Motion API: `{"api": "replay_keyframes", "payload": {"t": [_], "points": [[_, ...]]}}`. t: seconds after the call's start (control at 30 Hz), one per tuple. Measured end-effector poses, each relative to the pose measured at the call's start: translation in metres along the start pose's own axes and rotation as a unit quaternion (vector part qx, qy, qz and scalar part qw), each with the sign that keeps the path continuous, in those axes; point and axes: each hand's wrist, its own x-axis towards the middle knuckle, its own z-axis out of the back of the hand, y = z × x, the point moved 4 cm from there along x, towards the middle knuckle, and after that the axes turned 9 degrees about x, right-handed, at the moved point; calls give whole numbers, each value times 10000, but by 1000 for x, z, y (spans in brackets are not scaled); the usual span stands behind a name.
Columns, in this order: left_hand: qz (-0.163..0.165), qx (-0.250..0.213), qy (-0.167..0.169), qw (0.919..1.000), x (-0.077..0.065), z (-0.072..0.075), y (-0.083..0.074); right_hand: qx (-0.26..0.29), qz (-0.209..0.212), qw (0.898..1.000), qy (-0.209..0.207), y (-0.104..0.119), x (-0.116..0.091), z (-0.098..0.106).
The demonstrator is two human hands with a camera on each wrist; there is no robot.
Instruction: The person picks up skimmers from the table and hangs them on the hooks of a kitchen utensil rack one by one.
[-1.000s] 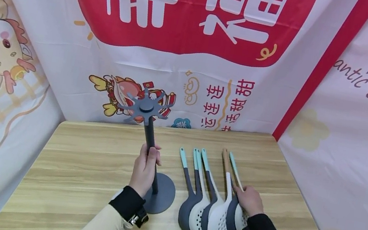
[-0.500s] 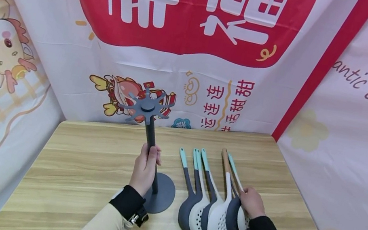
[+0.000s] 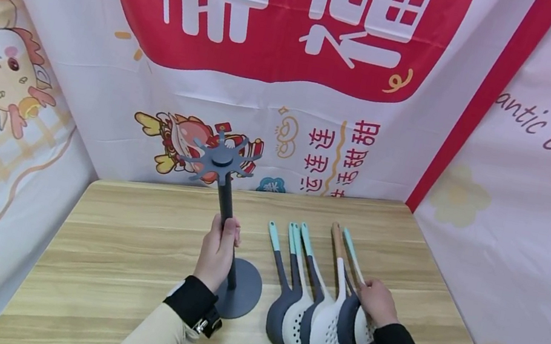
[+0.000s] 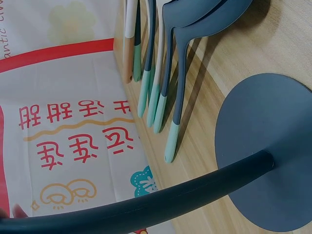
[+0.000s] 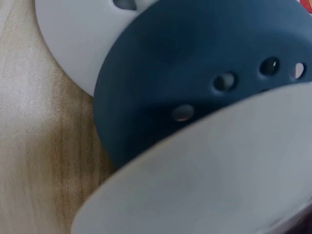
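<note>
Upright on the table, a dark grey utensil stand (image 3: 242, 298) has a round base, a pole and a hooked top ring (image 3: 223, 156). My left hand (image 3: 217, 254) grips its pole partway up; in the left wrist view the pole (image 4: 195, 192) crosses the lower part. At the right end of a row of utensils, my right hand (image 3: 378, 302) pinches the stem of a white perforated skimmer (image 3: 362, 330) with a mint handle end. In the right wrist view the white skimmer head (image 5: 209, 180) overlaps a dark perforated head (image 5: 141, 92); my fingers are hidden there.
Several dark and white kitchen utensils lie overlapping, including a dark ladle (image 3: 277, 320) and a white perforated one (image 3: 328, 341) with a wooden handle. They lie on a wood-grain table (image 3: 125, 268). A printed cloth (image 3: 288, 100) hangs behind its far edge.
My right hand has shifted slightly right with the white skimmer, whose head is drawn further from the dark one beside it. The left hand keeps its grip on the stand.
</note>
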Motion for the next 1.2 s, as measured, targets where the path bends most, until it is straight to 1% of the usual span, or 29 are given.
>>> {"api": "replay_keyframes", "payload": {"t": [0.2,0.6,0.9,1.13,1.2], "points": [[26,20,-20,10000,-1,1,1,73,-32,9999,111,5,-2,-1],[0,111,-42,9999,-1,2,0,109,-134,9998,124,10,-2,1],[-45,121,-79,9999,-1,1,-2,-48,13,10000,17,16,2,2],[-15,125,-64,9999,-1,1,-1,-37,207,9998,-42,26,-6,4],[12,112,-45,9999,-1,0,-1,13,208,9998,-51,29,-8,5]]}}
